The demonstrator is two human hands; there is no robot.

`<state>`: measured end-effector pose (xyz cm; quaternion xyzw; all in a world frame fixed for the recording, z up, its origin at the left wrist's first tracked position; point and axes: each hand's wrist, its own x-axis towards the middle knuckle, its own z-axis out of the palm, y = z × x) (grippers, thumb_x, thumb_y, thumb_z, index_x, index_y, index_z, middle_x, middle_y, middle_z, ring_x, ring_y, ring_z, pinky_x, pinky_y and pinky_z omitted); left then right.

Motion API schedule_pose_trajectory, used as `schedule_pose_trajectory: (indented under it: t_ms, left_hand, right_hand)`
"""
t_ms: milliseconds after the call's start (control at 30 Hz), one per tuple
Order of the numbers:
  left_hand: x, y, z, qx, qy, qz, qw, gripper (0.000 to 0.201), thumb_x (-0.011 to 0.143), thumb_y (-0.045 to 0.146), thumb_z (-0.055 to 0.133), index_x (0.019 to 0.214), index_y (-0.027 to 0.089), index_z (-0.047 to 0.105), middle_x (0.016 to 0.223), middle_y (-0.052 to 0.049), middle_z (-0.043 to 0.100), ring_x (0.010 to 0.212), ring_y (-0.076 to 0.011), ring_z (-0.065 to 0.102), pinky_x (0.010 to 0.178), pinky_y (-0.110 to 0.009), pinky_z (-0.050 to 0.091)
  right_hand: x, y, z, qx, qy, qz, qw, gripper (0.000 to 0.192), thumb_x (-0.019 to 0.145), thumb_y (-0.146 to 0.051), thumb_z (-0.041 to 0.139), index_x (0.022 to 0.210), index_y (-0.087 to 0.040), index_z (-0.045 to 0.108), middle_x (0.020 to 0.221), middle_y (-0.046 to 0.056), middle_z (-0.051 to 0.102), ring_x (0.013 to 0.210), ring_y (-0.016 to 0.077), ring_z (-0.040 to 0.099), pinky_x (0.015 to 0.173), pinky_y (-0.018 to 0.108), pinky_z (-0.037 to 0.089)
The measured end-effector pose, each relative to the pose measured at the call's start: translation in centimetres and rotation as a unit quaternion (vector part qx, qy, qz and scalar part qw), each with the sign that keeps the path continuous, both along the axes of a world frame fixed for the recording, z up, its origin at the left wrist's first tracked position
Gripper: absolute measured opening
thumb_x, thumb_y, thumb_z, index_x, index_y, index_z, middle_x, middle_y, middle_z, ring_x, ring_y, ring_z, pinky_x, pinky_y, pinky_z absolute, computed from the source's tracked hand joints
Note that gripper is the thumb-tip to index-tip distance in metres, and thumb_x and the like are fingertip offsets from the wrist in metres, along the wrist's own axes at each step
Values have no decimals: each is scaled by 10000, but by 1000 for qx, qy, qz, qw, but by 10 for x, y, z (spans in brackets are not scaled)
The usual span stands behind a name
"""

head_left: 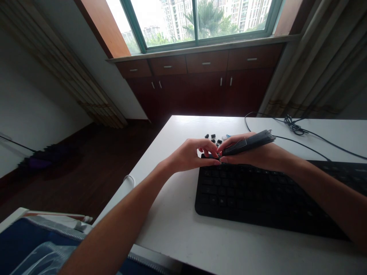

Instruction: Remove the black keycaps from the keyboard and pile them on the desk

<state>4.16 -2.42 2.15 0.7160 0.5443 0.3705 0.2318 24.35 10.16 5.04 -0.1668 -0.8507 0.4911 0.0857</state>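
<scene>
A black keyboard (258, 194) lies on the white table (200, 236). My right hand (255, 154) grips a dark pen-shaped tool (248, 142) with a cable at its rear, its tip pointing left at the keyboard's far left corner. My left hand (192, 154) rests at that same corner, fingertips pinched at a key right beside the tool's tip. A few loose black keycaps (213, 136) lie on the table just beyond both hands.
Black cables (295, 128) run across the table's far right side. A white cord loop (129, 178) hangs at the left table edge. A blue bag (34, 244) sits at the lower left. Dark wood cabinets (200, 80) stand under the window.
</scene>
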Motion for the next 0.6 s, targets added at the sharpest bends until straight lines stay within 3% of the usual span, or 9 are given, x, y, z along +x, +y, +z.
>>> schedule_pose_trajectory:
  t_ms: [300, 433, 600]
  left_hand:
    - [-2, -2, 5, -10, 10, -4, 1000, 284, 823, 327, 752, 1057, 177, 694, 984, -40, 731, 844, -142, 662, 782, -298, 508]
    - [-5, -4, 9, -31, 13, -25, 999, 253, 871, 192, 638, 1122, 184, 672, 1059, -45, 722, 910, -143, 662, 837, -305, 503]
    - [-5, -1, 3, -11, 28, 38, 999, 222, 924, 244, 580, 1116, 176, 668, 989, -46, 716, 858, -139, 653, 781, -284, 515]
  right_hand:
    - [2, -2, 2, -3, -5, -15, 1000, 260, 727, -389, 788, 919, -214, 766, 794, 12, 730, 768, 207, 666, 638, 291, 501]
    - [3, -4, 3, 14, 2, -20, 1000, 265, 733, -416, 782, 919, -227, 773, 748, -1, 719, 707, 186, 655, 591, 278, 490]
    - [3, -2, -2, 19, -12, 5, 1000, 250, 745, -413, 772, 941, -259, 773, 911, 11, 764, 843, 224, 714, 731, 312, 567]
